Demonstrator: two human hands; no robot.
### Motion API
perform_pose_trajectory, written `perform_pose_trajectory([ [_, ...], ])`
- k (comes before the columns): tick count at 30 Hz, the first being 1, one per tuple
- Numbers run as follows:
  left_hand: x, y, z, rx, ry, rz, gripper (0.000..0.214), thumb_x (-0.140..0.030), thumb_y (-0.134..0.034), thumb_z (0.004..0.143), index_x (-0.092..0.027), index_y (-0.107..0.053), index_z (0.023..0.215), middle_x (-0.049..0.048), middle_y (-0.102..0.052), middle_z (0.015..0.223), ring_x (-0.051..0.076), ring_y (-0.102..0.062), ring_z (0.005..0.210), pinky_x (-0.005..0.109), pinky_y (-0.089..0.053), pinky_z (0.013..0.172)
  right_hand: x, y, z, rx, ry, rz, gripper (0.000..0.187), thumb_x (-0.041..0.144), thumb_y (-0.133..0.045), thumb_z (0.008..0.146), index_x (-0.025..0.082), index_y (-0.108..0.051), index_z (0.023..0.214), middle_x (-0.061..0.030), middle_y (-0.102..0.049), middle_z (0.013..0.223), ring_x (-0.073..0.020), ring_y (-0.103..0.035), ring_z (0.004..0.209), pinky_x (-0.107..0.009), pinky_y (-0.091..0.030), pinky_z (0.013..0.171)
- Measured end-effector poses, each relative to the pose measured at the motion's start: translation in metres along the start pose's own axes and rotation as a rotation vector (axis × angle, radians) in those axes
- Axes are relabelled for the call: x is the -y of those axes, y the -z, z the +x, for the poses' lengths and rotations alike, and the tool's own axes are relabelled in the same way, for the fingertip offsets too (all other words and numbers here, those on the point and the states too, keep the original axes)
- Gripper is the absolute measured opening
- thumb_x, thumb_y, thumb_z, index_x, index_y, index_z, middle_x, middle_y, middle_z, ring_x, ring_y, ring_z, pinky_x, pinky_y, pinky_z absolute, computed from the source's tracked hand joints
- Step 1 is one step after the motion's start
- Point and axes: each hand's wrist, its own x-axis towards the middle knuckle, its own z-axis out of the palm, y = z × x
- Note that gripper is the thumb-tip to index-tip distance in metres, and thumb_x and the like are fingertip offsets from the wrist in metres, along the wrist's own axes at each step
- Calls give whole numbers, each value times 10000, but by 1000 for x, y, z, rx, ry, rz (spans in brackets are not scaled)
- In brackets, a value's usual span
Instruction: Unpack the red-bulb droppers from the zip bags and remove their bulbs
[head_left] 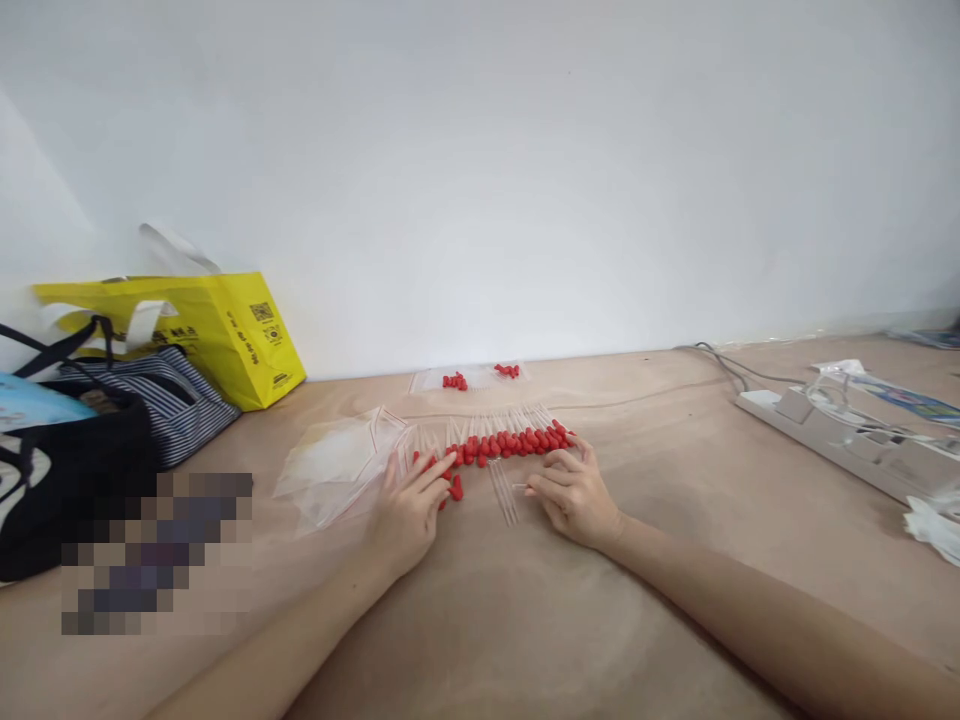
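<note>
A row of clear droppers with red rubber bulbs (pixel 510 442) lies on the tan tabletop (pixel 525 620) in front of me. My left hand (pixel 409 505) rests at the row's left end, fingers curled onto a few loose red bulbs (pixel 454 488). My right hand (pixel 574 492) lies at the row's right end, fingertips pinched on the end of a thin clear tube beside some bare glass tubes (pixel 502 492). A crumpled clear plastic bag (pixel 337 468) sits just left of my left hand.
More red bulbs (pixel 480 378) lie in a clear bag near the wall. A yellow shopping bag (pixel 225 335), a striped bag (pixel 161 395) and a black bag (pixel 71 480) stand at the left. A white power strip (pixel 847 440) with cables and packaging occupies the right.
</note>
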Motion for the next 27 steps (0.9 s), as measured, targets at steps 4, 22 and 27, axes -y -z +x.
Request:
perform_pose_trajectory([
  [4,4,-1,-3,-77,59,-104,188,-224,-406,850,-202,-592,836,60,-630,960,217,-553,936,419,-402,840,-6,-6,-5,108,-84,-21,173,208,-437,834,178,-607,821,-16,-576,624,-144,-477,648,-334,-359,699],
  [22,25,14,-2,116,690,-367,321,-466,-535,669,-200,-382,575,-57,-478,499,108,-474,476,209,-349,464,8,-19,1,298,-397,388,211,85,-364,803,149,-554,868,-94,-486,916,-165,-510,861,-321,-462,788],
  [27,23,13,-1,124,707,-370,331,-492,-516,673,-201,-391,578,-52,-490,509,111,-473,482,216,-356,483,11,-12,4,361,-384,434,212,163,-351,849,157,-556,904,-94,-484,965,-169,-489,921,-333,-438,837],
])
